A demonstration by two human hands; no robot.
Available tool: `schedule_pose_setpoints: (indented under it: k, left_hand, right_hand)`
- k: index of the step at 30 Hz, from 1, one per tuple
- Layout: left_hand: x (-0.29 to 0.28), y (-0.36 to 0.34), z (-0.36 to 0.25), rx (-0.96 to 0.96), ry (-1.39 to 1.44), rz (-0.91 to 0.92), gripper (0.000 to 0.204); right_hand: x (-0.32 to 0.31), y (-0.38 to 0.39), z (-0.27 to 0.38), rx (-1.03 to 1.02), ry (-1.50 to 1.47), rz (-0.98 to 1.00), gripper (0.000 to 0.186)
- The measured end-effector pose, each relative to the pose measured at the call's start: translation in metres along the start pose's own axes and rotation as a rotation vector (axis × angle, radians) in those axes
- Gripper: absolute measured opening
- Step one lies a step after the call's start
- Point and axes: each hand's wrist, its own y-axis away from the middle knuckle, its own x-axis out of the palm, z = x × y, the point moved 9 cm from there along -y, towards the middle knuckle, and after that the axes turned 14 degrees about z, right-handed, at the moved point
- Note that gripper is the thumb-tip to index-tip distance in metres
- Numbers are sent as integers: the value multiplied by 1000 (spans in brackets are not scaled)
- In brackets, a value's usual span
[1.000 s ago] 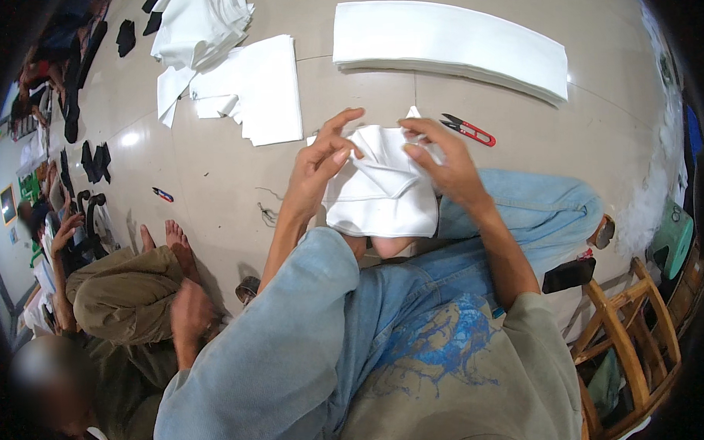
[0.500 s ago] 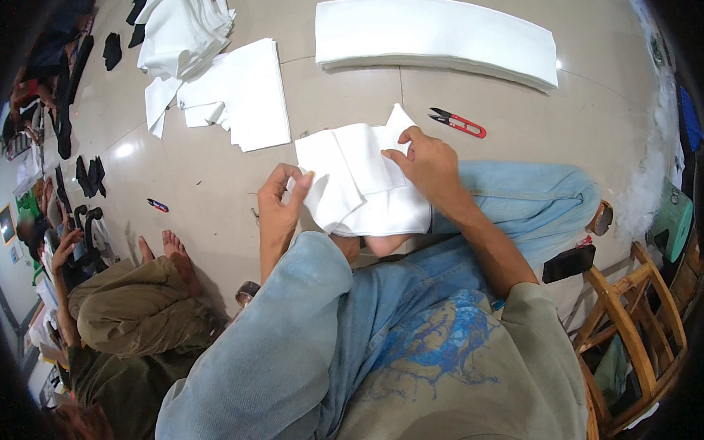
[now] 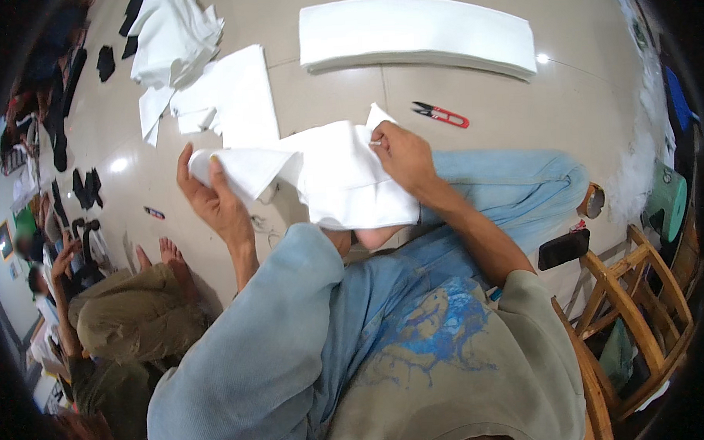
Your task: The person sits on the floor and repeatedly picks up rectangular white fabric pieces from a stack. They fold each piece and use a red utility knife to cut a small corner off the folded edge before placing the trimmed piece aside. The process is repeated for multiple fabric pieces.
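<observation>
My left hand [image 3: 216,201] holds a loose flap of white fabric [image 3: 245,168], thumb on top, stretched out to the left. The larger folded part of the white fabric [image 3: 343,181] rests over my lower legs, a corner sticking up at its top. My right hand [image 3: 400,156] pinches that fabric near the upper right. Beyond it lie red-handled thread snips [image 3: 441,114] on the tiled floor. One bare foot [image 3: 372,236] shows just under the fabric.
A long folded white fabric stack [image 3: 415,35] and piled white pieces [image 3: 175,40] lie ahead, with dark pieces [image 3: 87,186] and small snips [image 3: 154,212] leftward. A co-worker's legs [image 3: 130,313] are at left; a wooden stool [image 3: 626,303] and dark phone-like object [image 3: 562,248] at right.
My left hand has moved left and up, drawing a flap out from the folded fabric. My right hand has closed on the fabric's upper right, where it was more open earlier.
</observation>
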Motion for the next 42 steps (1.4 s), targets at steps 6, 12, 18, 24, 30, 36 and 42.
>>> schedule_pose_setpoints:
  k: [6,12,18,24,30,36,42]
  left_hand:
    - [-43,-14,12,51,58,-50,18]
    - [-56,-62,-54,65,56,178,22]
    - [-9,-117,-121,241,-151,309,31]
    - [119,-176,-42,318,12,513,31]
    - [202,-179,58,245,-49,501,31]
    - [214,-173,57,275,-66,467,39]
    - [216,-178,50,285,-101,478,45]
  right_hand:
    - [-8,9,11,-102,-11,-166,13]
    - [-40,9,-6,-94,-766,-201,13]
    - [-171,30,-48,-173,-707,-631,19]
    - [-301,24,-89,-133,-564,-680,25]
    - [-308,0,-127,-105,-170,-672,25]
    - [-288,-2,-134,57,-77,-717,27]
    - [-295,-1,-137,20,-29,-759,26]
